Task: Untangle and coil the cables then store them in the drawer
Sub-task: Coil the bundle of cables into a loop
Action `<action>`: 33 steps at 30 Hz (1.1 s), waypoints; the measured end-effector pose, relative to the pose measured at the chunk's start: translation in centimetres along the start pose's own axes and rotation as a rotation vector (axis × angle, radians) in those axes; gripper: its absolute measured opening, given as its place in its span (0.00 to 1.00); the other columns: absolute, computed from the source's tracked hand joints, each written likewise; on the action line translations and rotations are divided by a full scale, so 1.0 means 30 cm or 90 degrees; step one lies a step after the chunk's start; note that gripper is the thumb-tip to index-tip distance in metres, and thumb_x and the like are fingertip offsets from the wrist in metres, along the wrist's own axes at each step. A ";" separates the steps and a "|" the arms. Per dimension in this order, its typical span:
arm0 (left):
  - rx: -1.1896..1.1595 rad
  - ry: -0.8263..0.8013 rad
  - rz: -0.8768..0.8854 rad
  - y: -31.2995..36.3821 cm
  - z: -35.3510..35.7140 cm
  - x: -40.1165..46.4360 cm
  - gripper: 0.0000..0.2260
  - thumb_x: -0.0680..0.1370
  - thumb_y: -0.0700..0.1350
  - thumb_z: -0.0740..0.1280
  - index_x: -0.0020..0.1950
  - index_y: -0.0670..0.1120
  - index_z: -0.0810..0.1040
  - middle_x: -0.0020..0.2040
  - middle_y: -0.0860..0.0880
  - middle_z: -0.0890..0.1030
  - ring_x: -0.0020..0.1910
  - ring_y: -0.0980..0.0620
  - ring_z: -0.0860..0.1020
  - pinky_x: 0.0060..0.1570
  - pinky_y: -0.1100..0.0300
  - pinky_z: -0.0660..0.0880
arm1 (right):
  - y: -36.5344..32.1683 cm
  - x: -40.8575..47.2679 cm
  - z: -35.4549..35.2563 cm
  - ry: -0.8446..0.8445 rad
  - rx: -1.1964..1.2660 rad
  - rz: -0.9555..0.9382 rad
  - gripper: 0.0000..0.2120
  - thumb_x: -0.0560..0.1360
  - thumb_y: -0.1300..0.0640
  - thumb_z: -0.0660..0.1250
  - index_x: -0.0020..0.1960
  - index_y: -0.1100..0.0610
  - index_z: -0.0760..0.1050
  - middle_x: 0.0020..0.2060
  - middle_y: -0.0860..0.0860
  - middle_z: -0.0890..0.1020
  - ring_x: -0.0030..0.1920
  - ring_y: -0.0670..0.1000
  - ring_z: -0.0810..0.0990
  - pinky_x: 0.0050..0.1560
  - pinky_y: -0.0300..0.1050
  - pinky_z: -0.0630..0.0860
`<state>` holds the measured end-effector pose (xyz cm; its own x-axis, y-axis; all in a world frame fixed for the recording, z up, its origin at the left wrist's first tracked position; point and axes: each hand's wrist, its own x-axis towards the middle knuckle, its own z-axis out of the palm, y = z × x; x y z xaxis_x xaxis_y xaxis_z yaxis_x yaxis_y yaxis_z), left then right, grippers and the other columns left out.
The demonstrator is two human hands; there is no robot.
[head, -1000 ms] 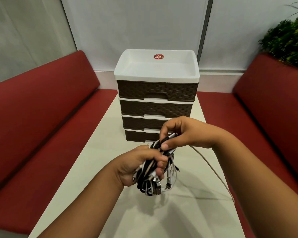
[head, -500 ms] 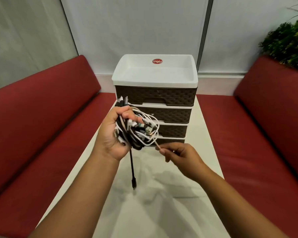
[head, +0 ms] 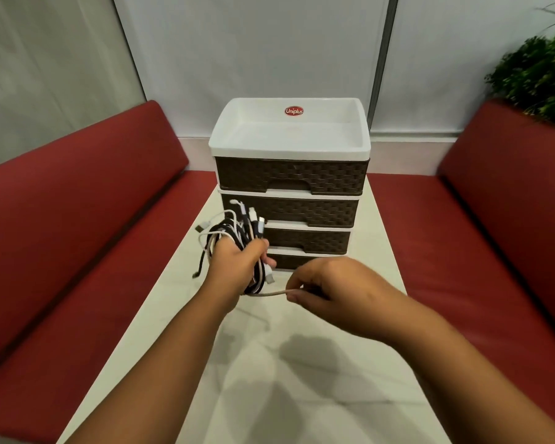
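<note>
My left hand [head: 237,267] grips a tangled bundle of black and white cables [head: 234,232] above the white table, with plugs sticking up and a black end hanging to the left. My right hand [head: 327,293] pinches a beige cable [head: 269,293] that runs out of the bottom of the bundle. Behind both hands stands the drawer unit [head: 290,200], brown woven fronts in a white frame, with all its drawers closed.
The white table [head: 289,379] runs between two red benches, one on the left [head: 77,251] and one on the right [head: 478,251]. A green plant [head: 539,72] rises behind the right bench. The unit's top is a white tray.
My left hand has turned the bundle over, so its back faces me. My right hand still pinches the beige cable and has shifted slightly right. The hanging black end swung left.
</note>
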<state>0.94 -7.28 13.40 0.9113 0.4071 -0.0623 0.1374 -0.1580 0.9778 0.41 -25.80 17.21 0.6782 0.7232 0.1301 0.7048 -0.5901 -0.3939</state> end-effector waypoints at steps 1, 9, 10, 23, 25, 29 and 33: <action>0.036 -0.046 0.004 -0.006 -0.007 -0.005 0.12 0.78 0.44 0.66 0.34 0.43 0.77 0.34 0.46 0.85 0.45 0.41 0.82 0.48 0.48 0.78 | -0.002 0.001 -0.031 0.005 -0.011 -0.005 0.08 0.77 0.46 0.65 0.50 0.47 0.80 0.42 0.45 0.83 0.40 0.46 0.79 0.43 0.47 0.77; -0.030 -0.364 -0.033 -0.012 -0.016 -0.064 0.10 0.81 0.46 0.65 0.43 0.42 0.75 0.30 0.45 0.75 0.30 0.46 0.79 0.39 0.51 0.75 | 0.048 0.043 -0.170 0.031 0.070 0.001 0.03 0.73 0.48 0.72 0.45 0.45 0.83 0.37 0.43 0.83 0.38 0.43 0.80 0.39 0.43 0.76; -0.054 -0.407 -0.046 -0.012 -0.016 -0.073 0.13 0.81 0.50 0.64 0.42 0.42 0.74 0.29 0.46 0.74 0.29 0.47 0.77 0.40 0.52 0.75 | 0.061 0.053 -0.174 0.035 0.104 0.001 0.02 0.73 0.49 0.72 0.45 0.45 0.83 0.37 0.44 0.83 0.38 0.44 0.80 0.40 0.46 0.77; -0.450 -0.654 -0.124 0.034 -0.072 -0.079 0.11 0.71 0.48 0.75 0.43 0.42 0.79 0.25 0.51 0.71 0.23 0.54 0.74 0.40 0.56 0.77 | 0.257 0.078 -0.141 0.097 0.463 -0.005 0.09 0.75 0.56 0.68 0.50 0.60 0.83 0.30 0.45 0.78 0.29 0.41 0.71 0.30 0.32 0.67; -0.578 -0.734 -0.135 0.054 -0.085 -0.066 0.07 0.77 0.44 0.67 0.47 0.40 0.77 0.28 0.50 0.75 0.27 0.54 0.77 0.45 0.55 0.76 | 0.272 0.066 -0.103 0.122 0.529 0.023 0.08 0.76 0.59 0.67 0.50 0.62 0.82 0.27 0.43 0.75 0.28 0.40 0.67 0.29 0.29 0.63; -0.738 -0.731 -0.132 0.080 -0.092 -0.045 0.05 0.79 0.39 0.62 0.51 0.38 0.74 0.31 0.47 0.78 0.31 0.52 0.79 0.50 0.55 0.75 | 0.248 0.065 0.031 0.162 0.571 0.067 0.07 0.79 0.60 0.66 0.50 0.58 0.82 0.29 0.43 0.79 0.31 0.41 0.71 0.31 0.35 0.69; -0.742 -0.559 -0.093 0.076 -0.081 -0.029 0.07 0.71 0.38 0.72 0.45 0.42 0.75 0.27 0.52 0.74 0.27 0.57 0.75 0.46 0.59 0.77 | 0.193 0.071 0.150 0.205 0.503 0.073 0.09 0.78 0.58 0.66 0.48 0.46 0.83 0.34 0.42 0.83 0.36 0.41 0.75 0.40 0.40 0.76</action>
<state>-0.49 -5.80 16.15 0.9142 -0.3782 0.1457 0.2506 0.8100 0.5303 5.00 -26.06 11.13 0.8467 0.4670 0.2551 0.3577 -0.1448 -0.9225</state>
